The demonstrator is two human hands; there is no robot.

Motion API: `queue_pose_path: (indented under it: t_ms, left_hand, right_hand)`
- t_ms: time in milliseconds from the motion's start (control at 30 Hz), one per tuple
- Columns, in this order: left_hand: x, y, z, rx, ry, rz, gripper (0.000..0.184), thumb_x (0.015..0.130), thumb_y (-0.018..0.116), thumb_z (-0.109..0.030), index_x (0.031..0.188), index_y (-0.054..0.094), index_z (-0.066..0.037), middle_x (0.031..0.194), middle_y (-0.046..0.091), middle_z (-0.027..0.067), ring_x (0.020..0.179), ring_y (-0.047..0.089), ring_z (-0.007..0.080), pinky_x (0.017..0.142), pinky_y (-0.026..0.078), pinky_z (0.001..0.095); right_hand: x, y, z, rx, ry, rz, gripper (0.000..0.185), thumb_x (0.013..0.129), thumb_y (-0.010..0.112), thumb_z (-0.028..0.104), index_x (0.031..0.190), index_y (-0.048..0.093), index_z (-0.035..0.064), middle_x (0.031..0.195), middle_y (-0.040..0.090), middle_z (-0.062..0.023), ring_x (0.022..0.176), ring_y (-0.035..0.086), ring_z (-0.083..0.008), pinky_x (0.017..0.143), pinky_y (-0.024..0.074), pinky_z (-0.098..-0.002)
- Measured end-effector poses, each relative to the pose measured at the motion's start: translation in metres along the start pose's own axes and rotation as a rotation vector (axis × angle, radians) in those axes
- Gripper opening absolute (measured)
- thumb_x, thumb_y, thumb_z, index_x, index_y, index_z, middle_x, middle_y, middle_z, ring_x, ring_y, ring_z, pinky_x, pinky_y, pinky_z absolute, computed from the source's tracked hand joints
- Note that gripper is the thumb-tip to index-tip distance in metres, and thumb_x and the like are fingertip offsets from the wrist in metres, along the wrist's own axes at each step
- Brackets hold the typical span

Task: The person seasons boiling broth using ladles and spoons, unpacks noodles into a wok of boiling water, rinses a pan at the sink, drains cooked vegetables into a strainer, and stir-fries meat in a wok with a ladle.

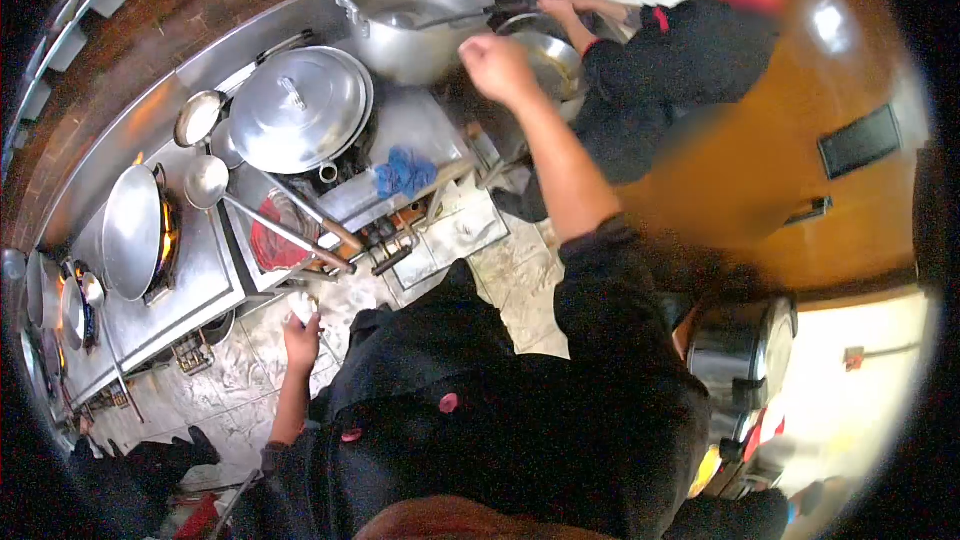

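Observation:
My right hand is raised, fingers curled closed, in front of the rim of a large open aluminum pot. Whatever it may hold is hidden. My left hand is low in front of the stove, closed around a small white object whose kind I cannot make out. Between the hands, a blue cloth lies on the stove's front ledge. A lidded pot stands behind it, and a long-handled ladle reaches out over the edge.
A co-worker stands at the right, hands near another pan. Flames show beside a tilted wok at left. A red cloth lies near the ladle handle. A big metal pot stands at my right. The tiled floor looks wet.

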State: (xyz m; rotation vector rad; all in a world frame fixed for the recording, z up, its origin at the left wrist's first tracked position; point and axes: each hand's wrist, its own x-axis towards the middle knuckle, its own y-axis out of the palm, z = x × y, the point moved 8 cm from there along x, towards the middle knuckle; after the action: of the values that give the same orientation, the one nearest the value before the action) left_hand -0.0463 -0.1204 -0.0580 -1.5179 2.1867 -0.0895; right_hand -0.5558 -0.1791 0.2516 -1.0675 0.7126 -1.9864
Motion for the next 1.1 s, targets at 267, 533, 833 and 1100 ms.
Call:
queue_pose_path:
  t_ms: [267, 533, 833, 1100]
  left_hand:
    - [-0.079, -0.011, 0.115, 0.165, -0.493, -0.355, 0.016, 0.085, 0.057, -0.014, 0.094, 0.055, -0.001, 0.067, 0.059, 0.0044, 0.051, 0.053, 0.0121, 0.045, 0.039, 0.0273]
    - [-0.119, 0.076, 0.052, 0.125, -0.504, -0.423, 0.017, 0.085, 0.059, -0.016, 0.096, 0.055, -0.003, 0.064, 0.057, 0.0035, 0.048, 0.049, 0.0099, 0.042, 0.037, 0.0267]
    - [-0.104, 0.087, 0.121, -0.241, -0.462, -0.577, 0.015, 0.084, 0.059, -0.015, 0.09, 0.057, -0.001, 0.068, 0.058, 0.0033, 0.051, 0.053, 0.012, 0.043, 0.038, 0.0277]
    - [-0.124, 0.056, 0.101, -0.077, -0.523, -0.68, 0.02, 0.083, 0.06, -0.02, 0.08, 0.057, 0.0, 0.058, 0.056, 0.0061, 0.047, 0.05, 0.0138, 0.044, 0.039, 0.0306]
  right_hand:
    - [0.171, 0.068, -0.165, -0.778, -0.059, 0.465, 0.024, 0.078, 0.051, 0.022, 0.082, 0.066, 0.0039, 0.089, 0.065, -0.0161, 0.079, 0.063, -0.0312, 0.066, 0.0495, -0.0451]
    - [0.147, 0.103, -0.182, 0.079, 0.457, 1.091, 0.014, 0.077, 0.057, 0.009, 0.073, 0.059, -0.0033, 0.062, 0.06, -0.0114, 0.042, 0.052, -0.0167, 0.039, 0.0426, -0.0321]
    - [0.14, 0.07, -0.166, -0.019, 0.212, 0.913, 0.017, 0.072, 0.059, 0.011, 0.06, 0.057, -0.0009, 0.053, 0.057, -0.0092, 0.038, 0.049, -0.0173, 0.04, 0.0388, -0.0334]
    - [0.139, 0.059, -0.168, 0.035, 0.237, 0.929, 0.019, 0.076, 0.057, 0.011, 0.061, 0.054, -0.0001, 0.052, 0.054, -0.0082, 0.037, 0.046, -0.0138, 0.034, 0.0339, -0.0287]
